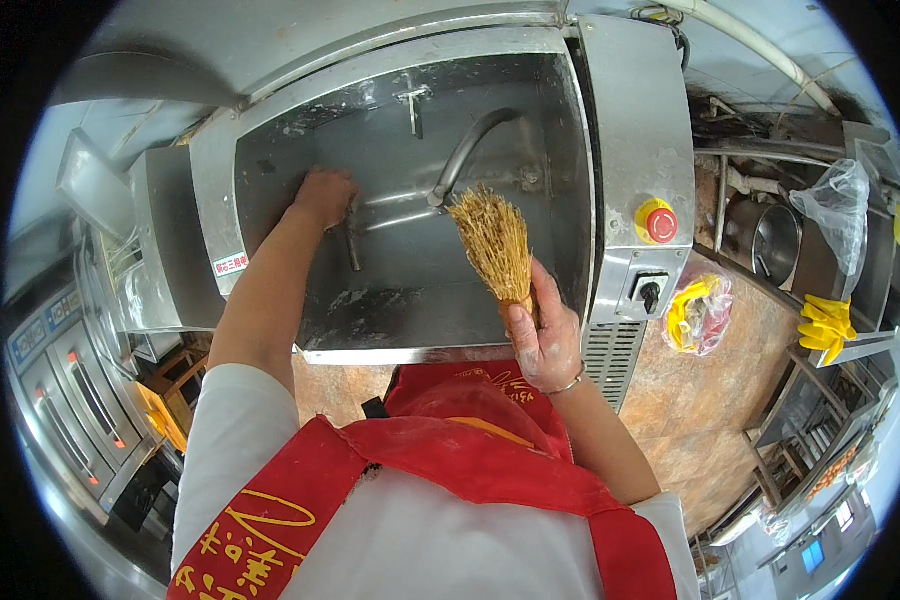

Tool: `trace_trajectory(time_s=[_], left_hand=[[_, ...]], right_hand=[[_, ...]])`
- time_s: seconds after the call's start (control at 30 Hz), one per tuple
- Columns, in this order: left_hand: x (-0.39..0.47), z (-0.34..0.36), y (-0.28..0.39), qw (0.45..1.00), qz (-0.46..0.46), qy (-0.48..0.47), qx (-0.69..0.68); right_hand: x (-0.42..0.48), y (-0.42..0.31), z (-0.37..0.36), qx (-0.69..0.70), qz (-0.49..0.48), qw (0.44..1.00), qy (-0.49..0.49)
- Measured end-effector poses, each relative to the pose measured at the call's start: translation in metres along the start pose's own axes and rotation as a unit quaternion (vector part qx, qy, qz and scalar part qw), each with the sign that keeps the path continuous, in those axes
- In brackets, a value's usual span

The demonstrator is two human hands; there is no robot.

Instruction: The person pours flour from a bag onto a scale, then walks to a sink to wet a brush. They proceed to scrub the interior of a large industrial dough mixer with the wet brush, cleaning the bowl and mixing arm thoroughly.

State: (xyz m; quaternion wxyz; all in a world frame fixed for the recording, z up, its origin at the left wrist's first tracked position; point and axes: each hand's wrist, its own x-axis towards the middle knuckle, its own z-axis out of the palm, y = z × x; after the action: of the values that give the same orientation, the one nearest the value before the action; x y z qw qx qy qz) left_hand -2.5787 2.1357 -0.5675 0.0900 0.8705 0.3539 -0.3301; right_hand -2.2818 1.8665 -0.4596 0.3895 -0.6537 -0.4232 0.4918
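Observation:
In front of me is the stainless-steel trough of a dough mixer, its inside smeared with whitish residue. A short straw whisk brush is upright in my right hand, gripped at its bound handle, bristles over the trough. There is white powder on that hand. My left hand reaches deep into the trough at its left side, beside a short metal rod of the mixing shaft; its fingers are partly hidden, so whether they grip anything is unclear. A curved mixing arm rises from the shaft.
To the trough's right, the control housing carries a red emergency stop button and a black rotary switch. A plastic bag rests on the tiled floor. Yellow gloves hang farther right. An oven stands at left.

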Motion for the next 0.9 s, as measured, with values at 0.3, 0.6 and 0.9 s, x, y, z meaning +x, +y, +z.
trace_trajectory(time_s=[0.3, 0.6, 0.9], left_hand=[[-0.006, 0.004, -0.005, 1.0, 0.007, -0.001, -0.006], [-0.012, 0.009, 0.004, 0.989, 0.055, 0.03, 0.131], [-0.047, 0.0, 0.067, 0.994, -0.072, -0.073, 0.047]], right_hand=[[0.002, -0.003, -0.001, -0.008, -0.016, 1.0, 0.005], [0.001, -0.002, -0.001, 0.002, -0.008, 1.0, 0.009], [0.011, -0.014, 0.0, -0.05, -0.046, 0.998, -0.019]])
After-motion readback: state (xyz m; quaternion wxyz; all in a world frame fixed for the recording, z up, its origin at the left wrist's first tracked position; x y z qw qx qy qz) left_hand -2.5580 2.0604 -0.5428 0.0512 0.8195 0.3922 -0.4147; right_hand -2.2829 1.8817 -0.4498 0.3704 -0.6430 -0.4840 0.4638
